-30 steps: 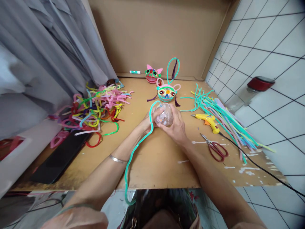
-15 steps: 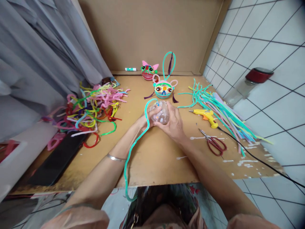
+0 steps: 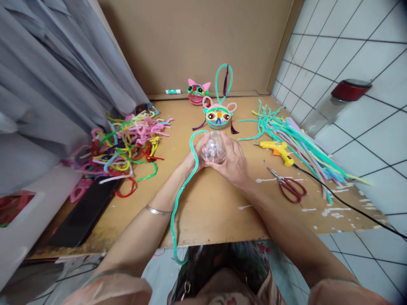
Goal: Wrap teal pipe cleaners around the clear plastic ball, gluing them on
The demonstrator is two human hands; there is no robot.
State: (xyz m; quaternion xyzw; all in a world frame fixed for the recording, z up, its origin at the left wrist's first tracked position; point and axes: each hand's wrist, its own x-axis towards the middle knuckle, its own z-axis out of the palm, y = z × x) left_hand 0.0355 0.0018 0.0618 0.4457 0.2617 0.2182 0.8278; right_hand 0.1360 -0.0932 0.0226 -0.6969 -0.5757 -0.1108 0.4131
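Note:
Between my two hands is a clear plastic ball [image 3: 213, 149] with small coloured specks showing on it. My left hand [image 3: 197, 153] is closed on its left side, and my right hand [image 3: 234, 162] wraps its right side. A long teal pipe cleaner [image 3: 179, 195] runs from the top of my left hand down over the wrist and past the table edge. Just beyond the ball sits a finished-looking animal head [image 3: 218, 116] with pink loop ears, dark tassels and a tall teal loop. Behind it is a second head [image 3: 196, 93] with pink pointed ears and a red mouth.
Tangled pipe cleaners [image 3: 127, 144] and a black phone-like slab [image 3: 85, 212] lie at the left. Straight pipe cleaners [image 3: 305, 144], a yellow glue gun [image 3: 276, 150] with a black cord, and red-handled scissors [image 3: 291, 188] lie right. A glue stick [image 3: 173, 91] rests at the back.
My left thumb has shifted up from the ball's front toward its top, and the ball looks turned. Both hands still hold it. The whole view has shifted slightly.

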